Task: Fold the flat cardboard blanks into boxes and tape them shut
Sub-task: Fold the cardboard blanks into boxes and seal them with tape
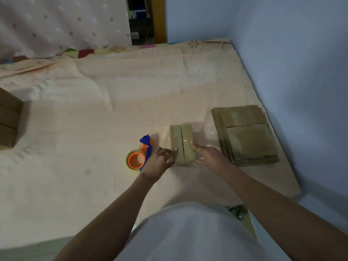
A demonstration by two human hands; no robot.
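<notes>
Head view, looking down on a bed (113, 102) under a peach sheet.

Box (182, 145): small, brown, folded up, lying on the bed near its right side. Two top flaps meet along a centre seam; a glossy strip of tape runs over the seam.

Left hand (158, 162): at the box's left near corner. Fingers fairly straight, tips touching the left flap and edge. Not curled round anything.

Right hand (211, 157): at the box's right side. Fingers extended, one fingertip touching the right edge about midway; thumb lies by the near right corner. Nothing gripped.

Blanks (244, 134): stack of flat cardboard, right of the box, close but apart from it, near the blue wall (291, 72).

Tape (136, 159): dispenser with orange roll and blue handle, left of the box, just beyond the left hand. Contact with the hand cannot be told.

Carton (9, 117): brown, far left of the box, cut off by the frame edge.

Curtain (62, 25): pale, dotted, well beyond the box at the bed's far left.
</notes>
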